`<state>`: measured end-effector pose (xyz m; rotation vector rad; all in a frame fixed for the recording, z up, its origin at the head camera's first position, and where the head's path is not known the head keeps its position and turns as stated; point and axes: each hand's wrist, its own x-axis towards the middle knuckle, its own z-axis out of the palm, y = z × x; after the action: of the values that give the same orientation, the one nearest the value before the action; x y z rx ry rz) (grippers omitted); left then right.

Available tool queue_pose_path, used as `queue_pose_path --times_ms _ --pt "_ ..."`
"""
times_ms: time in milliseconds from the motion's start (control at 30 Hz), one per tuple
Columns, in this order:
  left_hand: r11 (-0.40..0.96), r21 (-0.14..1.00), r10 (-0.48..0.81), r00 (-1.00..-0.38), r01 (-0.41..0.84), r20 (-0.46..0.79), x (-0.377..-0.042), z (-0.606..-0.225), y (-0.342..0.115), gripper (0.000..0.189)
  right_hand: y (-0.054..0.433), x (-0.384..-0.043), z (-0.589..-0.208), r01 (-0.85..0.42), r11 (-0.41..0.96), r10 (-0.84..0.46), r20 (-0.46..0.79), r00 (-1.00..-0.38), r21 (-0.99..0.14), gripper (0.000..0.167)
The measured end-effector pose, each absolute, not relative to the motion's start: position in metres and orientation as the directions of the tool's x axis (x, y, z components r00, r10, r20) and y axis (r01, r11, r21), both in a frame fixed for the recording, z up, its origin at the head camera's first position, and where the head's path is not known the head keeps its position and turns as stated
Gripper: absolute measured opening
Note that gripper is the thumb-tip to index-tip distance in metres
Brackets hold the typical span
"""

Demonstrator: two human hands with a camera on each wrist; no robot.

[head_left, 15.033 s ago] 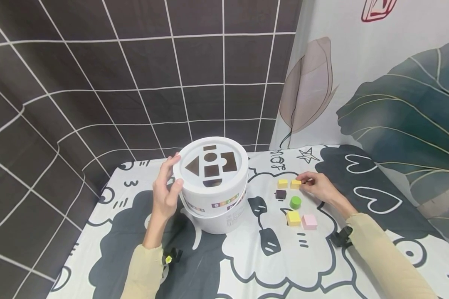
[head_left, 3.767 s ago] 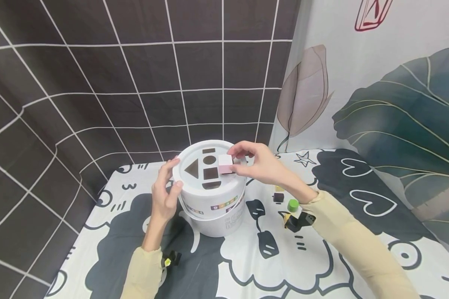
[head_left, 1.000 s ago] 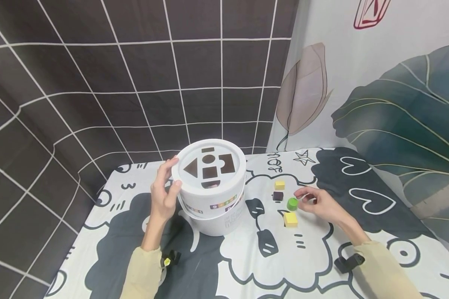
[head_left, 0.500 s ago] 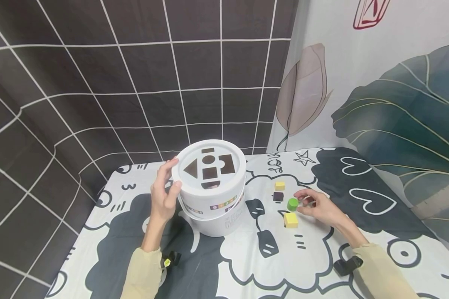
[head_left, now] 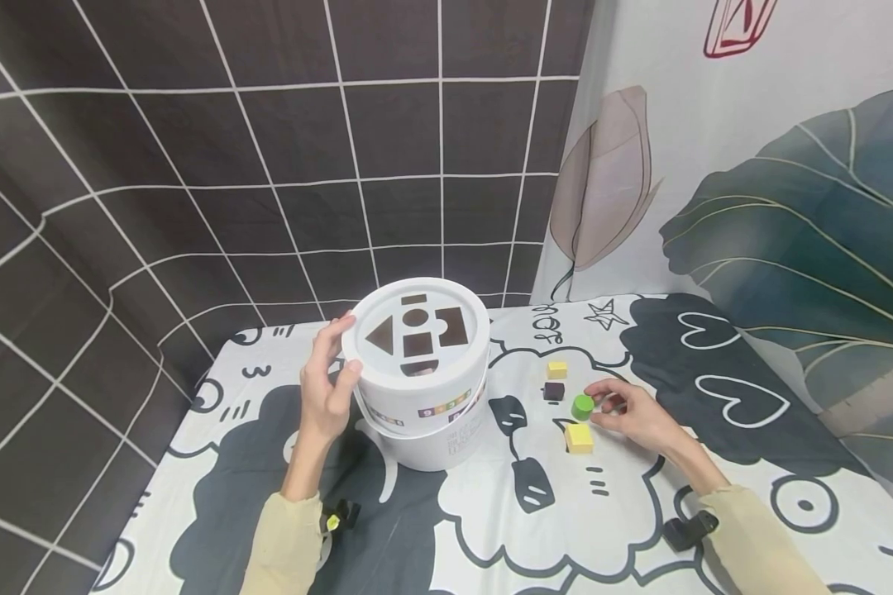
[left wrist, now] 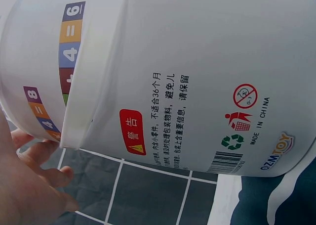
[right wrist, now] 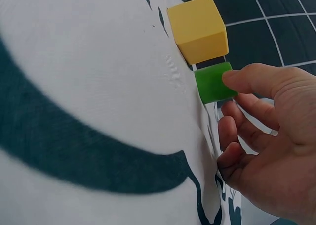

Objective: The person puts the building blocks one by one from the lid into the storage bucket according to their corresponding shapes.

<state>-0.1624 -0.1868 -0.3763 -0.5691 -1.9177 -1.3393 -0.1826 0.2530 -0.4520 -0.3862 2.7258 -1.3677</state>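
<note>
In the head view, my left hand (head_left: 326,392) holds the side of a white shape-sorter bucket (head_left: 424,430), its thumb and fingers at the lid's rim. The lid (head_left: 365,330) has cut-outs, among them a triangle, a circle and a square. To the right, my right hand (head_left: 635,415) pinches a small green cylinder (head_left: 583,406) low over the cloth. In the right wrist view, the thumb lies on the green cylinder (right wrist: 213,82), with a yellow block (right wrist: 197,29) just beyond it. The left wrist view shows the bucket's printed wall (left wrist: 197,47) and my left hand (left wrist: 34,180) at the lid.
A yellow cube (head_left: 579,439) sits in front of the green cylinder. Behind it stand a dark block (head_left: 554,391) and a small yellow block (head_left: 556,369). A patterned cloth (head_left: 491,512) covers the table. A dark grid-lined curtain (head_left: 394,132) hangs behind the bucket.
One small yellow block and the pink block have gone from the cloth; the pink one was held over the lid earlier. My right hand has since come to the green cylinder. My left hand stays put.
</note>
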Motion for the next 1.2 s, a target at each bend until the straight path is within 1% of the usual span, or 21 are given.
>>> queue_pose_path --times_ms 333,700,933,1200 --pt "0.366 0.619 -0.048 -0.65 0.695 0.758 -0.162 -0.377 -0.186 0.057 0.251 -0.186 -0.453 -0.159 0.608 -0.223 0.026 -0.975 -0.778 0.037" --pt "0.363 0.621 -0.05 -0.651 0.695 0.758 -0.163 -0.377 -0.186 0.057 0.251 -0.19 -0.439 -0.228 0.612 -0.219 0.115 -0.969 -0.757 0.03" --pt "0.36 0.619 -0.046 -0.649 0.698 0.759 -0.163 -0.378 -0.187 0.057 0.248 -0.19 -0.428 -0.241 0.605 -0.226 0.126 -0.966 -0.759 0.03" --pt "0.367 0.608 -0.049 -0.638 0.704 0.768 -0.164 -0.378 -0.188 0.056 0.245 -0.194 -0.415 -0.261 0.644 -0.232 0.142 -0.962 -0.719 0.03"
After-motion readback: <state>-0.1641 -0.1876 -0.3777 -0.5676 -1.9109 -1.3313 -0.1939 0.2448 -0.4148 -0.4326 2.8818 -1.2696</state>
